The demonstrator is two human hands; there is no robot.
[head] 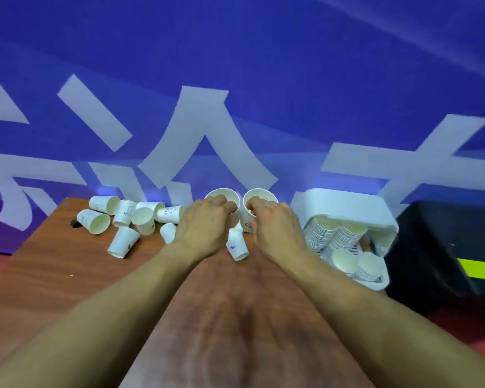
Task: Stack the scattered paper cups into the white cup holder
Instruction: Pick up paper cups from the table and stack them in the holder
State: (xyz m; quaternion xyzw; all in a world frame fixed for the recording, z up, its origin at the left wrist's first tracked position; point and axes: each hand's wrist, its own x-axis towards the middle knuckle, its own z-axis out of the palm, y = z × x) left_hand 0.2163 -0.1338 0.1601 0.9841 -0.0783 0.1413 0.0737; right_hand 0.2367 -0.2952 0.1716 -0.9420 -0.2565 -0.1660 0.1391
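Left hand (205, 222) and right hand (276, 224) each curled round an upright paper cup at 12 o'clock on the table (53, 270).
The left cup (221, 194) and right cup (259, 195) stood side by side. The white cup holder (345, 205), carrying stacks, sat at 3 o'clock of the hands. Loose cups (123, 217) lay tipped at 9 o'clock, and a fallen cup (237, 246) at 6 o'clock. Light, thin-walled and easily crushed, they looked best held gently round the mid-wall.
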